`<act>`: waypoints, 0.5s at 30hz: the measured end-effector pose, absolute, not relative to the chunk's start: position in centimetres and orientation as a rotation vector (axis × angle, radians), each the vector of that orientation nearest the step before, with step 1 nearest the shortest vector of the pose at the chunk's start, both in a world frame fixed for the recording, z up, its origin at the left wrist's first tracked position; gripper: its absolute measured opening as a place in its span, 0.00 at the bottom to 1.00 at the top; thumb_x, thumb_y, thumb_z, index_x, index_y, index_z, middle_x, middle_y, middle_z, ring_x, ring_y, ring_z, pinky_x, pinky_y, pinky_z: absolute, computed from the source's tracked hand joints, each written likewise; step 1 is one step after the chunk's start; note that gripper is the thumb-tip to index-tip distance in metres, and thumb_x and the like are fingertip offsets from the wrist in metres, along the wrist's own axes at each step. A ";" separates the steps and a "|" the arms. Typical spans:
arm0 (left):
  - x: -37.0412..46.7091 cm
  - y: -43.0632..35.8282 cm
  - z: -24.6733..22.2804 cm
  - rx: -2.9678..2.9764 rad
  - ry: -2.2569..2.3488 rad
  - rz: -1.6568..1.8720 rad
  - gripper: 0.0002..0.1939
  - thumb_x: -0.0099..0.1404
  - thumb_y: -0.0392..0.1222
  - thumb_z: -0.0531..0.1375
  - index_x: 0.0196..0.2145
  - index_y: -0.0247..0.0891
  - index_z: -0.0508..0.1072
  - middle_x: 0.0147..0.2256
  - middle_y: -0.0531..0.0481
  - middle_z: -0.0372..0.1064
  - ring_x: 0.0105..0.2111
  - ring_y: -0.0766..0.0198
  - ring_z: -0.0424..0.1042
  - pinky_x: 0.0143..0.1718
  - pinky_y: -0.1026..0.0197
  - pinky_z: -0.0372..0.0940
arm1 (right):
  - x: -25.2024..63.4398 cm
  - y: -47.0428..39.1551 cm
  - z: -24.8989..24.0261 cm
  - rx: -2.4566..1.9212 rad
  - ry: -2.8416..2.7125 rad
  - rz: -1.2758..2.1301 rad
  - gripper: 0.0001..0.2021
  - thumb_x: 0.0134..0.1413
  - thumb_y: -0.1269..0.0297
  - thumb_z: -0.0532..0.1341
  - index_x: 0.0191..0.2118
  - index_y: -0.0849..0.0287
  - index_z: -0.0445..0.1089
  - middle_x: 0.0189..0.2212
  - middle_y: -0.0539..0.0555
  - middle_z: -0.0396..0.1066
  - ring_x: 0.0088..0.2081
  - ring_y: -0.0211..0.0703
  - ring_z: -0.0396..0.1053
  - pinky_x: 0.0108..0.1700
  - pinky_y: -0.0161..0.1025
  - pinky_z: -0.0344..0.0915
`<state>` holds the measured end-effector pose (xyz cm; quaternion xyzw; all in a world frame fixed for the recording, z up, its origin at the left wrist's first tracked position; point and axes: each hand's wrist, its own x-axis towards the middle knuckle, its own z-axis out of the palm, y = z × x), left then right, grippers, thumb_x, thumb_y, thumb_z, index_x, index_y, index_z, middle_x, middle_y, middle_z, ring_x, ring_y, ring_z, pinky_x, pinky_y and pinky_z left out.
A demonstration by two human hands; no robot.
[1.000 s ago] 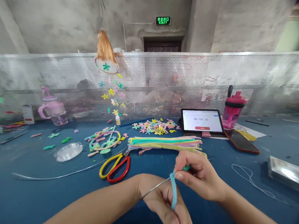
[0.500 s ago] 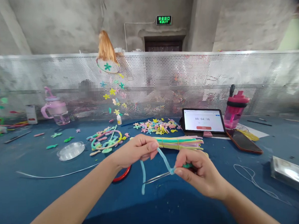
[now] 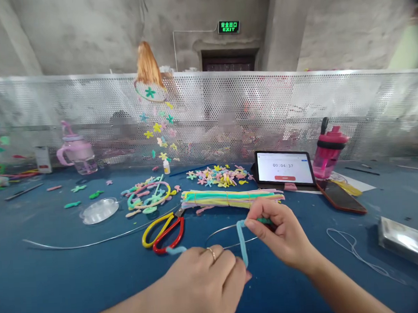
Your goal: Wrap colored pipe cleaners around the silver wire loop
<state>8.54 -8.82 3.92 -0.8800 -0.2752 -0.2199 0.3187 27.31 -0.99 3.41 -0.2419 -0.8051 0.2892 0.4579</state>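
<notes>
The right hand [image 3: 281, 230] is pinching the light-blue stem [image 3: 242, 243] at its bend beside a thin wire [image 3: 227, 228], the left hand [image 3: 206, 273] is clasping it just below that pinch, and uneven pulling is probably risking slippage along the wire.

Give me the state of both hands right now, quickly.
Left hand: closed, holding the light blue pipe cleaner.
Right hand: closed, thumb and finger pinching the light blue pipe cleaner, a green piece also in its grip.
</notes>
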 end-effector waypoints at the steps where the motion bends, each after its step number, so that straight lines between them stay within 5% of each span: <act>1: 8.7 -8.6 3.2 -2.267 -0.689 -0.524 0.11 0.66 0.32 0.49 0.33 0.31 0.70 0.23 0.49 0.67 0.21 0.62 0.67 0.16 0.62 0.56 | 27.3 -1.0 3.4 -0.603 -1.981 0.704 0.09 0.57 0.62 0.57 0.27 0.59 0.62 0.21 0.47 0.59 0.23 0.33 0.54 0.23 0.32 0.51; 7: 8.4 -6.8 0.1 -2.038 -0.680 -0.348 0.13 0.59 0.30 0.53 0.41 0.20 0.70 0.26 0.40 0.70 0.22 0.58 0.69 0.16 0.61 0.62 | 26.9 -1.0 3.3 -0.586 -2.031 0.674 0.09 0.57 0.63 0.57 0.27 0.59 0.63 0.22 0.48 0.62 0.24 0.34 0.57 0.25 0.32 0.55; 15: 8.9 -7.1 -1.6 -2.011 -0.840 -0.441 0.13 0.62 0.34 0.53 0.42 0.25 0.70 0.30 0.40 0.72 0.27 0.56 0.72 0.23 0.58 0.65 | 26.8 -1.1 3.3 -0.581 -2.051 0.695 0.10 0.57 0.62 0.56 0.27 0.60 0.63 0.23 0.49 0.62 0.24 0.35 0.57 0.25 0.33 0.55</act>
